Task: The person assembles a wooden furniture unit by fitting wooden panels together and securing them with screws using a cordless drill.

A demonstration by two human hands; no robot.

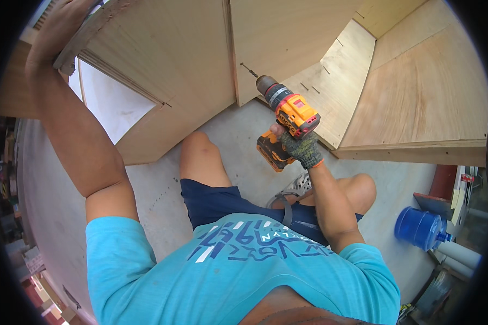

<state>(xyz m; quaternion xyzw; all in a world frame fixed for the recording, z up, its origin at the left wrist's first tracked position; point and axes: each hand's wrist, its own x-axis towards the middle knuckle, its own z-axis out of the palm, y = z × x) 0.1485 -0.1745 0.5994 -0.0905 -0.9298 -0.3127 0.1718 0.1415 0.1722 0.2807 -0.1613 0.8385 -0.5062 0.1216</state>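
My right hand [301, 147], in a grey-green knit glove with bare fingertips, is closed round the grip of an orange and black cordless drill [297, 112]. A long thin bit [249, 69] points up and left from its chuck. The bit's tip is close to the edge of a plywood panel [179, 49]; I cannot tell whether it touches. My left arm is stretched up along the left side. My left hand [70, 16] is by the panel's upper outer edge, its fingers cut off or hidden at the rim of the view.
Plywood cabinet panels stand in front of me, one with a white-backed cut-out [111, 97]. Several nails or screws stick out of a board [331, 81]. A large plywood side [417, 103] stands at right. A blue water jug [417, 226] lies on the grey floor [157, 233].
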